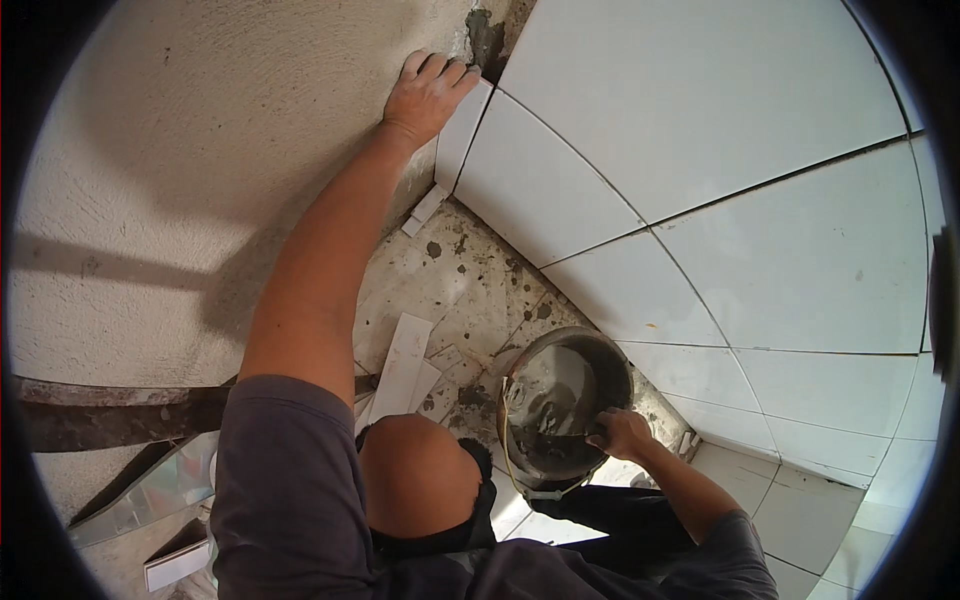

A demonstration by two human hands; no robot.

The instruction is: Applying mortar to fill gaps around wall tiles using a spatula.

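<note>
My left hand [428, 98] reaches up to the wall corner, its fingers bent together over the top edge of a narrow white tile [461, 137]. That tile stands upright in the corner, against the larger wall tiles. Lower down, my right hand [622, 434] is closed at the right rim of a dark bucket [622, 372], fingertips reaching inside. What those fingers hold is hard to see; a thin dark edge runs from them over the mix. Wet grey mortar [555, 395] lies in the bucket, and its wire handle [508, 440] hangs over the near left side.
Large white tiles [780, 240] cover the right wall; rough plaster [190, 150] covers the left. Cut white tile strips [402, 365] lie on the stained floor [470, 265] beside my knee. A dark beam-like piece [110, 415] and a clear plastic container [160, 490] are at lower left.
</note>
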